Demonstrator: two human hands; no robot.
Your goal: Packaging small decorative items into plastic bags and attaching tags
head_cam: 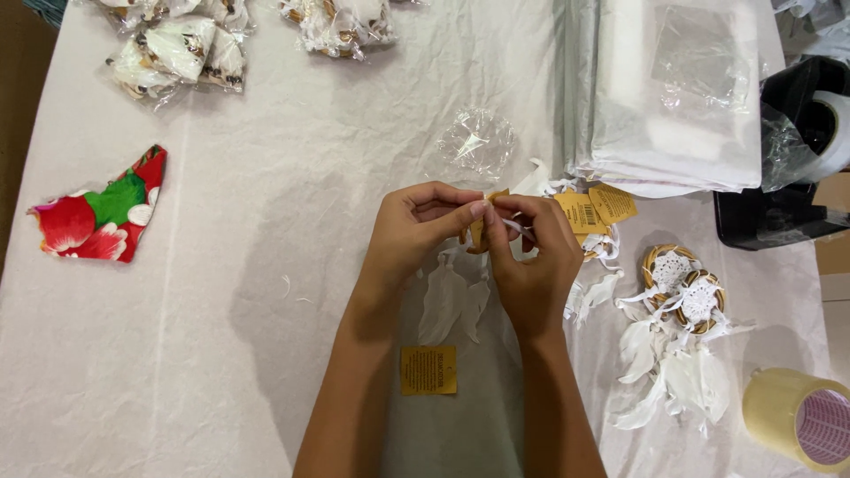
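Both my hands meet at the middle of the table over a white cloth [266, 221]. My left hand [416, 230] and my right hand [531, 257] pinch a small dreamcatcher [478, 237] with a wooden ring between their fingertips. White feathers [452, 301] hang from it below my hands. A yellow paper tag [428, 370] lies on the cloth between my forearms.
Two finished dreamcatchers with white feathers [686, 296] lie at the right, with more yellow tags [595, 209] above. A tape roll [801, 418] sits bottom right. A stack of clear bags [664, 88] lies top right, crumpled plastic [478, 142] beside it, bagged items [177, 49] top left, floral cloth [102, 208] at left.
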